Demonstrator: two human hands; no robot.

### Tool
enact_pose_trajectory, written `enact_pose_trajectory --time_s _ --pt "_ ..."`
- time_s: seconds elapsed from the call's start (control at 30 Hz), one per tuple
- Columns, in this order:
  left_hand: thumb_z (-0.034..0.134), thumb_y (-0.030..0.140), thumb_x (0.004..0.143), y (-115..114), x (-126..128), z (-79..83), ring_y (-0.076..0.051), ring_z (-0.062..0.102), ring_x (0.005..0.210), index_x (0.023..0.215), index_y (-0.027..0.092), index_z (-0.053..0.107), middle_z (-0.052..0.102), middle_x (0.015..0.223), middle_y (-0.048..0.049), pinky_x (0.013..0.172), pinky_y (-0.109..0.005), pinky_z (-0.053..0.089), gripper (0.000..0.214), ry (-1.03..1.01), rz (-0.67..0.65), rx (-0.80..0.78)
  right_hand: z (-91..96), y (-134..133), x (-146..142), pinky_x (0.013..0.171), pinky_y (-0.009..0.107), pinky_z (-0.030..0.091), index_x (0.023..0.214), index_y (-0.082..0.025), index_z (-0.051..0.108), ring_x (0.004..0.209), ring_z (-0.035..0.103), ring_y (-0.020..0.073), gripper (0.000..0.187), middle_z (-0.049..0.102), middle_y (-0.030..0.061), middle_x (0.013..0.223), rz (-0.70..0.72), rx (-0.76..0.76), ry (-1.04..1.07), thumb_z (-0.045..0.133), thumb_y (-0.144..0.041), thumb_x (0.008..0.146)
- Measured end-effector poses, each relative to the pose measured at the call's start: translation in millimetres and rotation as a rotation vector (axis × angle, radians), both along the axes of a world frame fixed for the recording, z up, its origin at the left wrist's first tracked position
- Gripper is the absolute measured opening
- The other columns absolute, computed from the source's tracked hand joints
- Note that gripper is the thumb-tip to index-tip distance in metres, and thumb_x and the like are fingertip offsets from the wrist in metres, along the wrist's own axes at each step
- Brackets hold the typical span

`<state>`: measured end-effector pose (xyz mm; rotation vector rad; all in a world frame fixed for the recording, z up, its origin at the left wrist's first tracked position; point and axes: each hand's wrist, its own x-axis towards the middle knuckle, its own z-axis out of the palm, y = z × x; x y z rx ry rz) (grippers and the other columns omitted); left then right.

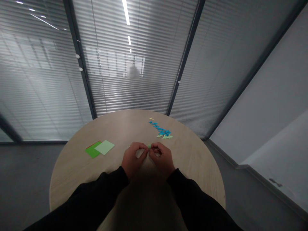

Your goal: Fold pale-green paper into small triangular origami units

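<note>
Both my left hand (133, 159) and my right hand (162, 157) are raised just above the round wooden table (190, 157), their fingertips meeting at a small folded piece of pale green paper (149, 146). To the left lie a pale green paper square (105, 147) and a bright green paper square (92, 150), partly overlapping, with a red edge showing beneath. Beyond my right hand is a line of small blue folded paper pieces (161, 128), with pale green folded pieces (165, 136) at its near end and a small yellow folded star (151, 118) at its far end.
Behind the table stand glass partitions (130, 83) with slatted blinds and dark metal frames. A pale wall (260, 96) runs along the right side. A grey floor (29, 173) surrounds the table. My black sleeves reach in from the bottom corners.
</note>
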<state>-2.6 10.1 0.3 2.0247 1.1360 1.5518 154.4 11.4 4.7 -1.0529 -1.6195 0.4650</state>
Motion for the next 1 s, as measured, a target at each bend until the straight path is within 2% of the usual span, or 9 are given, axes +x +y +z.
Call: enact_pose_trajectory --time_s 0.2,0.37,0.43,0.57,0.63,0.7,0.83,1.0 --pt "0.067 0.023 0.082 -1.1 0.7 -0.4 -0.02 0.067 0.084 0.093 0.02 0.068 0.072 0.089 -0.0048 0.079 -0.035 0.052 0.012 -0.032 0.056 -0.042 3.2 -4.3 -1.6 0.058 0.024 0.05 0.08 -0.018 0.065 0.061 0.062 0.0143 0.009 0.067 0.0015 0.072 -0.024 0.017 -0.006 0.06 -0.026 0.078" --pt "0.068 0.03 0.082 -1.0 -0.9 1.2 -0.021 0.066 0.085 0.084 0.019 0.07 0.072 0.086 -0.0056 0.082 -0.035 0.051 0.011 -0.087 0.023 -0.175 3.0 -5.2 -2.2 0.06 0.025 0.051 0.078 -0.018 0.064 0.061 0.061 0.0144 0.01 0.066 0.002 0.072 -0.014 0.003 -0.014 0.059 -0.026 0.078" --pt "0.068 0.033 0.082 1.5 -1.5 -1.0 -0.021 0.066 0.087 0.085 0.019 0.07 0.071 0.088 -0.0059 0.084 -0.035 0.05 0.014 -0.141 -0.033 -0.229 2.1 -4.8 -1.7 0.059 0.025 0.05 0.079 -0.018 0.064 0.06 0.061 0.0143 0.01 0.066 0.0018 0.072 -0.005 -0.024 -0.008 0.058 -0.027 0.078" --pt "0.071 0.036 0.079 9.0 -2.7 -8.1 -0.018 0.066 0.081 0.092 0.018 0.068 0.071 0.089 -0.0052 0.078 -0.032 0.051 0.022 -0.349 -0.264 -0.45 -0.7 -2.2 -0.6 0.055 0.024 0.049 0.079 -0.019 0.063 0.059 0.06 0.0139 0.009 0.065 0.0009 0.071 0.051 -0.075 0.012 0.058 -0.027 0.078" --pt "0.074 0.035 0.077 11.7 -3.7 -10.6 -0.017 0.067 0.083 0.099 0.017 0.068 0.072 0.094 -0.0062 0.08 -0.031 0.051 0.029 -0.423 -0.33 -0.513 -2.0 -0.8 -0.2 0.055 0.023 0.048 0.079 -0.019 0.064 0.059 0.059 0.0136 0.01 0.065 0.0006 0.07 0.087 -0.104 0.018 0.058 -0.027 0.078" --pt "0.074 0.036 0.077 13.0 -4.9 -12.3 -0.017 0.067 0.082 0.098 0.016 0.068 0.073 0.093 -0.0068 0.079 -0.03 0.05 0.03 -0.43 -0.361 -0.561 -3.0 0.2 -0.2 0.054 0.023 0.047 0.079 -0.019 0.064 0.059 0.059 0.0135 0.011 0.065 0.0006 0.069 0.096 -0.141 0.036 0.059 -0.028 0.078" --pt "0.074 0.041 0.078 13.4 -7.2 -14.0 -0.015 0.064 0.068 0.092 0.015 0.067 0.073 0.08 -0.0046 0.066 -0.026 0.046 0.03 -0.381 -0.309 -0.611 -4.6 1.7 -1.2 0.054 0.024 0.047 0.078 -0.018 0.064 0.06 0.059 0.0144 0.013 0.065 0.0011 0.068 0.083 -0.191 0.075 0.062 -0.031 0.077" --pt "0.073 0.044 0.077 13.3 -8.3 -10.2 -0.014 0.06 0.061 0.087 0.014 0.068 0.069 0.072 -0.0031 0.059 -0.026 0.042 0.032 -0.277 -0.227 -0.564 -4.5 3.2 0.4 0.056 0.025 0.049 0.077 -0.018 0.065 0.059 0.06 0.014 0.021 0.066 0.0006 0.067 0.136 -0.244 0.123 0.065 -0.038 0.079"
